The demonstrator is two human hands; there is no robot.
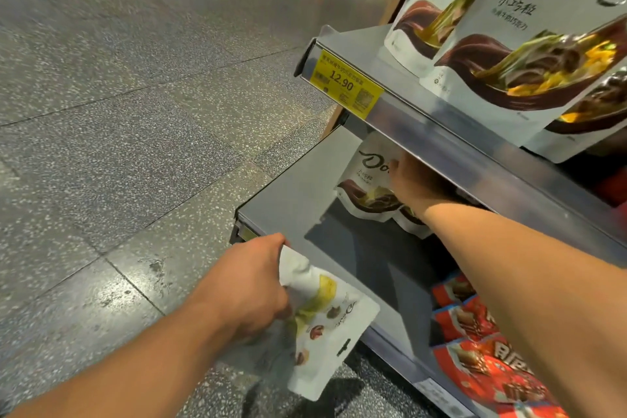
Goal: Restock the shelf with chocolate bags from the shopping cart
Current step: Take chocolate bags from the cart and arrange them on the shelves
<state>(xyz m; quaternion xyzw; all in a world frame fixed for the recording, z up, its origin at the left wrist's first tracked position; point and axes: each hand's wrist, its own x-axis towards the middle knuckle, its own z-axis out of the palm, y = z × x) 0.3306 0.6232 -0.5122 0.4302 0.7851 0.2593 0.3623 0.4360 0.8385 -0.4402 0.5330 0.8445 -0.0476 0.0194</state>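
On the middle shelf (298, 187), a white chocolate bag (368, 180) stands upright near the back, with a second bag (412, 220) just beside it, partly hidden by the forearm. The right hand (412, 183) reaches in under the upper shelf (441, 119) and touches the first bag's right edge. Its fingers lie against the bag, but whether they pinch it or only press cannot be told.

Below and in front of the middle shelf, the left hand (251, 285) holds a spare bag (325, 326) in the air, tilted, with the fingers curled round its upper end.

More white bags (526, 54) stand on the upper shelf, above a yellow price tag (346, 85) on its rim. Red packets (481, 349) fill the lowest shelf. Speckled floor (118, 112) lies to the left.
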